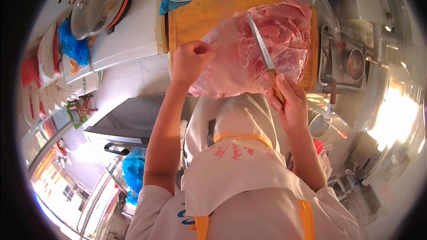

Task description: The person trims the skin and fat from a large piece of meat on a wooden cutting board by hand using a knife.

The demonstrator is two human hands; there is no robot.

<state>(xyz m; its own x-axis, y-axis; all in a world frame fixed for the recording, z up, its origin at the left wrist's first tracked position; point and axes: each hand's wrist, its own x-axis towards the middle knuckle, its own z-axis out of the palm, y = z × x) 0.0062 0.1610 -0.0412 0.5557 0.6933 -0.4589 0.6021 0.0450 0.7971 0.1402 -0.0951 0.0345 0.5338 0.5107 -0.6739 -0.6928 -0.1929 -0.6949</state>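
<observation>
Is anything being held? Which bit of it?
The right grip holds the knife by its wooden handle. The left grip is curled at the left edge of the meat; whether it pinches any cannot be told.

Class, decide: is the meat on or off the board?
On: the meat lies across the board, with bare wood showing left and right.

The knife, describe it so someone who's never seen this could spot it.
On the wooden cutting board lies a slab of raw meat. Over it, the right hand holds the knife. Its slim, silvery blade and brown handle stand out against the pink meat.
</observation>
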